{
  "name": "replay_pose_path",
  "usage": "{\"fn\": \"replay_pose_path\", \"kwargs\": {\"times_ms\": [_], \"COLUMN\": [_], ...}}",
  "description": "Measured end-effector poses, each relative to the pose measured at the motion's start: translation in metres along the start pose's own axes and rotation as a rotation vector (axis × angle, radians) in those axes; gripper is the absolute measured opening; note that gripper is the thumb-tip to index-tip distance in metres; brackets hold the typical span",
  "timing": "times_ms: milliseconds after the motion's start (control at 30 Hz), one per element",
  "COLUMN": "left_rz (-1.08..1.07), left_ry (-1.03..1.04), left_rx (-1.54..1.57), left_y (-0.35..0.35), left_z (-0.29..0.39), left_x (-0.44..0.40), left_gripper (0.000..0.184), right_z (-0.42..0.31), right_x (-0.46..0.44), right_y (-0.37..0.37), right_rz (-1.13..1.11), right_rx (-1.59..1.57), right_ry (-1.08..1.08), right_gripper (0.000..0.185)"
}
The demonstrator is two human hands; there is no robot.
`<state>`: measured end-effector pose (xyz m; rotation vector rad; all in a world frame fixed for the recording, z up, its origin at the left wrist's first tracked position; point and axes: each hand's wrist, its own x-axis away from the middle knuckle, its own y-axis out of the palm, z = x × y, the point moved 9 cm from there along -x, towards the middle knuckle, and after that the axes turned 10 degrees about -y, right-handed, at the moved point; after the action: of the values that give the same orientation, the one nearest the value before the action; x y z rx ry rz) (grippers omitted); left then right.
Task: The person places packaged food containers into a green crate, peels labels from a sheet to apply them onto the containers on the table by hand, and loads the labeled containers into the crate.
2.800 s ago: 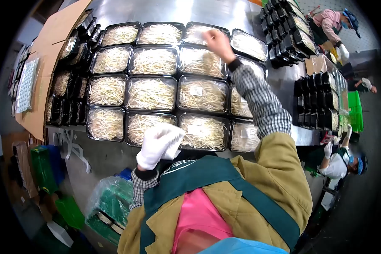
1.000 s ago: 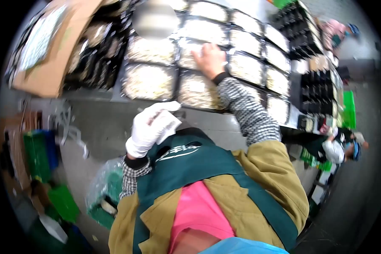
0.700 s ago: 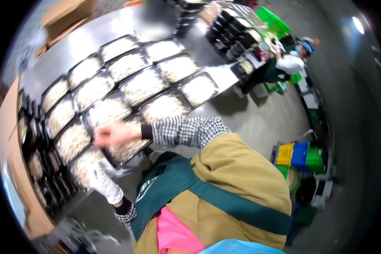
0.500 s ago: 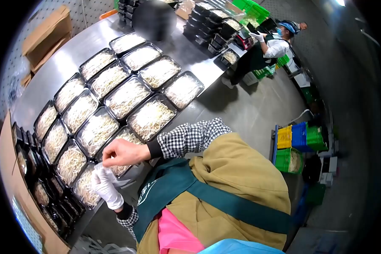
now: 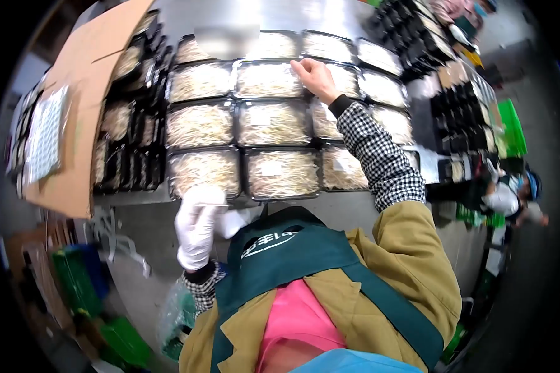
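Observation:
Rows of black plastic trays of bean sprouts (image 5: 200,123) lie under clear covers on the metal table. Small pale labels (image 5: 270,166) show on some of them. My right hand (image 5: 317,79), bare, reaches over a back-row tray (image 5: 267,81); its thumb and fingers are pinched at the tray's right side, and whatever they hold is too small to tell. In a white glove, my left hand (image 5: 198,229) is closed at the front edge of the nearest left tray (image 5: 204,171). A thin white strip (image 5: 231,222) sticks out from it to the right.
A cardboard sheet (image 5: 84,105) stands at the left beside stacked filled trays (image 5: 127,124). More black stacks (image 5: 457,102) rise at the right, near a green crate (image 5: 511,127). A co-worker (image 5: 507,193) is at the far right, another person (image 5: 463,18) at the top right.
My right hand has gone from close beside my left hand out over the back-row trays. The view has turned so the rows face me. My left hand still holds the white strip.

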<state>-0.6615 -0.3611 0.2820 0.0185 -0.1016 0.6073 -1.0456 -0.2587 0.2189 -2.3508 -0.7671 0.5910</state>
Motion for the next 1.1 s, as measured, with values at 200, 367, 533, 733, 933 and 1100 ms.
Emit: {"fn": "replay_pose_path", "kwargs": {"times_ms": [200,367,533,733,933,1100], "left_rz": [-0.031,0.134,0.136,0.353,0.297,0.544], "left_ry": [-0.125,-0.327,-0.136,-0.097,-0.051,0.302], "left_rx": [0.246,0.313,0.165,-0.014,0.033,-0.748], "left_y": [0.011,0.012,0.02,0.016,0.021,0.01], "left_z": [-0.015,-0.04,-0.039,-0.061,-0.053,-0.013], "left_x": [0.002,-0.009,-0.029,-0.047,-0.042,-0.026], "left_gripper": [0.005,0.011,0.011,0.018,0.014,0.016], "right_z": [-0.021,-0.033,-0.03,-0.159,-0.102,-0.186], "right_x": [-0.027,-0.017,-0.006,0.13,0.034,0.113], "right_y": [0.083,0.091,0.078,0.105,0.082,0.144], "right_rz": [-0.007,0.101,0.131,-0.901,-0.577,-1.204], "right_rx": [0.389,0.583,0.203,-0.803,-0.507,-0.551], "right_ry": [-0.029,-0.218,-0.302,-0.014,-0.042,-0.349], "right_gripper": [0.042,0.035,0.019,0.02,0.029,0.031]}}
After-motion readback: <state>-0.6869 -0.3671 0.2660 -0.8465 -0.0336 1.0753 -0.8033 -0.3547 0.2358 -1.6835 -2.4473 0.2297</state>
